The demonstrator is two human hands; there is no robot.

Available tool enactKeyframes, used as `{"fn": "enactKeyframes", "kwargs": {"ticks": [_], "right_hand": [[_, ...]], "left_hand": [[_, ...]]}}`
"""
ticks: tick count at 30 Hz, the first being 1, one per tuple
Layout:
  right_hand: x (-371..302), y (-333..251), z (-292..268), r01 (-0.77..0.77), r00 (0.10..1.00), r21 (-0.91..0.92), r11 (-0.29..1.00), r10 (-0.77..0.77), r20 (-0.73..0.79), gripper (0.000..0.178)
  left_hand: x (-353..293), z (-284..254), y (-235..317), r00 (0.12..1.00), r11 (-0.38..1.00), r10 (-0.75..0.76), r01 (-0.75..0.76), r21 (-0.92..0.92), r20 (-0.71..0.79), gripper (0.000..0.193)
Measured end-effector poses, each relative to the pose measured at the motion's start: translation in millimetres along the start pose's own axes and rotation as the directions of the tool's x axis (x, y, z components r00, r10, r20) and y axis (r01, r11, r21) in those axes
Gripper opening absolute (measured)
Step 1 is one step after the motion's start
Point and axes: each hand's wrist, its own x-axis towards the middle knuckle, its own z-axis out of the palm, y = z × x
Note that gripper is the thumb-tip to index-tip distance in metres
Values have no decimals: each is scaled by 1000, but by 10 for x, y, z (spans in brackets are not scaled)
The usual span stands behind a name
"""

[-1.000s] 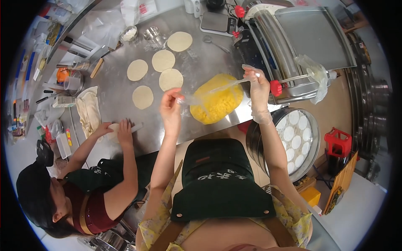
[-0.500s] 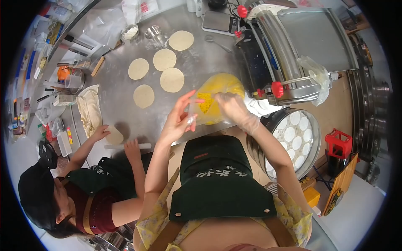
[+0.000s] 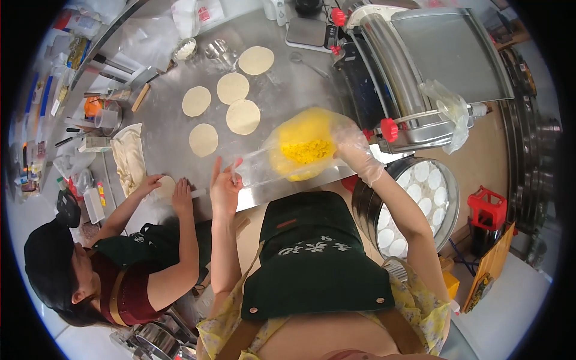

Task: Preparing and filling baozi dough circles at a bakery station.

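A clear plastic bag (image 3: 258, 168) with crumbly yellow filling (image 3: 307, 152) lies near the front edge of the metal table. My bare left hand (image 3: 225, 191) pinches the bag's stretched left edge, some of its fingers pointing up. On the other side, my right hand (image 3: 354, 150), in a clear thin glove, grips the bag beside the filling; its fingertips are partly hidden by the plastic. Several flat round dough sheets (image 3: 243, 117) lie beyond my left hand on the table.
At left, a co-worker's hands (image 3: 182, 198) work a dough round over a rolling pin (image 3: 198, 193). A dough roller machine (image 3: 384, 72) stands at far right. Below it is a round steamer (image 3: 453, 207) holding white discs. A scale (image 3: 307, 31) sits at the back.
My left hand has moved left and slightly nearer, stretching the plastic. My right hand has shifted right, off the filling, which is now more exposed. The co-worker's right hand has moved onto the dough.
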Motion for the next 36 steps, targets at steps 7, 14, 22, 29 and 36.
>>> {"fn": "enactKeyframes", "kwargs": {"ticks": [7, 14, 22, 29, 36], "right_hand": [[-117, -302, -20, 367, 896, -54, 928, -369, -247, 35], [-122, -81, -100, 303, 900, -148, 941, -334, -280, 52], [313, 108, 206, -88, 956, 336, 938, 174, -236, 83], [-118, -139, 599, -230, 973, 4, 973, 230, -10, 81], [-284, 11, 559, -34, 981, 82, 996, 49, -188, 65]], "left_hand": [[-326, 1116, -417, 117, -172, 221, -972, 157, 968, 25], [482, 668, -688, 468, -723, -178, -659, 207, 866, 19], [106, 172, -401, 379, -468, -225, -850, 242, 897, 16], [153, -361, -541, 633, -572, 34, -622, 534, 774, 25], [496, -197, -935, 896, -637, 62, -304, 708, 440, 85]]}}
